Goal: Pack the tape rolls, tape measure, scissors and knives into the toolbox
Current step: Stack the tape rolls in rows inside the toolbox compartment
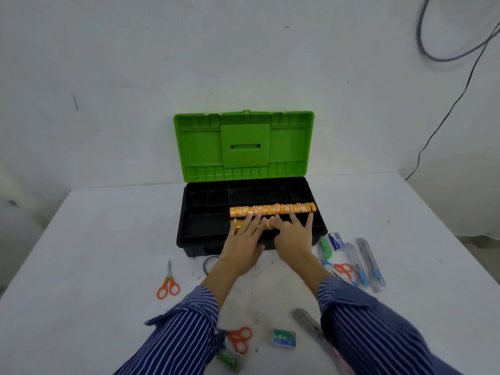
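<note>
— Scissors [168,283], orange-handled, lie near on the white table [81,253]. Any labels?

— None I can read. I see my left hand [242,246] and right hand [293,239], fingers straight, pressing flat on tape rolls [273,209] rowed in the toolbox [205,231] tray; nothing gripped.

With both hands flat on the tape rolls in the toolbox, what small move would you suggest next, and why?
Probably lift the right hand off the tape rolls, which lie in a row in the tray of the toolbox, and reach for the knives just to its right on the table. They lie closest, and scissors still wait outside too.
</note>
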